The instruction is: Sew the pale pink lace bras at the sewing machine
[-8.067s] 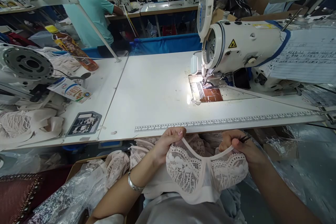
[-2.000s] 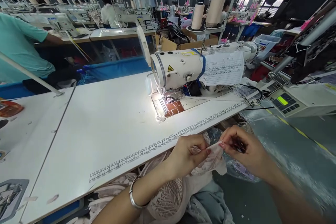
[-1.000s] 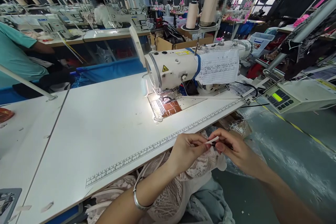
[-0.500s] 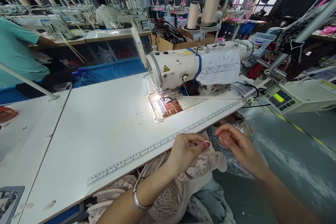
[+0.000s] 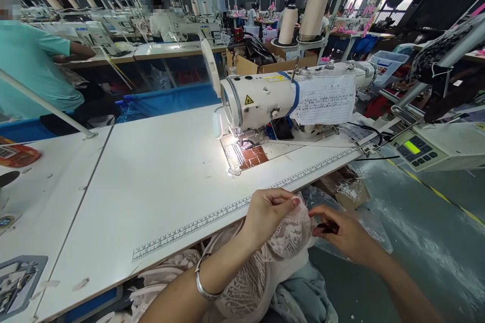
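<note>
The right hand (image 5: 345, 236) has come down beside the lace garment (image 5: 290, 234).

Garment (image 5: 291, 237): pale lace cloth, matt, openwork, rough-textured. Worktop (image 5: 166, 161): smooth, white, slight gloss. Sewing machine (image 5: 257, 95): smooth casing, semi-gloss; base plate (image 5: 232, 153) shiny metal. Sheet (image 5: 326, 98): paper, matt. Bracelet (image 5: 198, 280): polished silvery metal. Wrapping (image 5: 375, 234): clear plastic, crinkled, glossy. Box (image 5: 248, 66): matt cardboard. Blue hanging (image 5: 170, 98): creased cloth. Thread cones (image 5: 288, 25): matt, fibrous.
</note>
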A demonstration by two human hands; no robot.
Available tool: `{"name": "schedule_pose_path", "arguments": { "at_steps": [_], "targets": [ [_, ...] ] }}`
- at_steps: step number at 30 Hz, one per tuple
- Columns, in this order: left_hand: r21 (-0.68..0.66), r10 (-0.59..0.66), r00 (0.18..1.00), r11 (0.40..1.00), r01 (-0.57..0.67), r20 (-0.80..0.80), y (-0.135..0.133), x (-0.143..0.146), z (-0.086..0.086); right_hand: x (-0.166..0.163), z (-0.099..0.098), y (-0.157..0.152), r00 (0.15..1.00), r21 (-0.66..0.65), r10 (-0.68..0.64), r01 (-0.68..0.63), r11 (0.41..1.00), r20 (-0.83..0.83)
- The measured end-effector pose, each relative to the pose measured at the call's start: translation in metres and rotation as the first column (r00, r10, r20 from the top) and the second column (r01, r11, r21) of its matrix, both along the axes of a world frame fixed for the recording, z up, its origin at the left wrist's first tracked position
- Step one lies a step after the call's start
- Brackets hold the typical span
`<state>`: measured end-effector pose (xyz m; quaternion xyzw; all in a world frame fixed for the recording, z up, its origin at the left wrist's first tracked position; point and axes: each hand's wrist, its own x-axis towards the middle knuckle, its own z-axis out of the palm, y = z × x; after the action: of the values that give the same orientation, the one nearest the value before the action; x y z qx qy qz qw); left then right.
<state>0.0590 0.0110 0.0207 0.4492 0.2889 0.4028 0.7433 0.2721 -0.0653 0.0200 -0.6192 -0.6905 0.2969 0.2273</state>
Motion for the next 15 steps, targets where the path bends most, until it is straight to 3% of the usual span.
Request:
{"name": "schedule_pose_path", "arguments": {
  "at_steps": [4,7,11,15],
  "targets": [
    [-0.001,0.007,1.0,1.0,-0.007,-0.011,0.0,0.0,-0.001,0.004,-0.001,0.001,0.995,-0.115,0.081,-0.074,0.991,0.06],
    [-0.029,0.038,0.999,0.999,-0.038,-0.001,0.003,-0.002,-0.001,0.008,0.003,0.0,0.987,0.044,0.1,-0.107,0.993,0.128],
    [-0.06,0.049,0.998,0.997,-0.046,0.043,0.006,-0.004,0.001,0.009,0.009,-0.002,0.989,0.318,0.08,-0.115,0.941,0.122],
    [-0.065,0.041,0.998,0.997,-0.038,0.042,0.003,-0.003,0.002,0.0,0.001,-0.001,0.985,0.299,0.146,-0.168,0.939,0.095]
  ]
}}
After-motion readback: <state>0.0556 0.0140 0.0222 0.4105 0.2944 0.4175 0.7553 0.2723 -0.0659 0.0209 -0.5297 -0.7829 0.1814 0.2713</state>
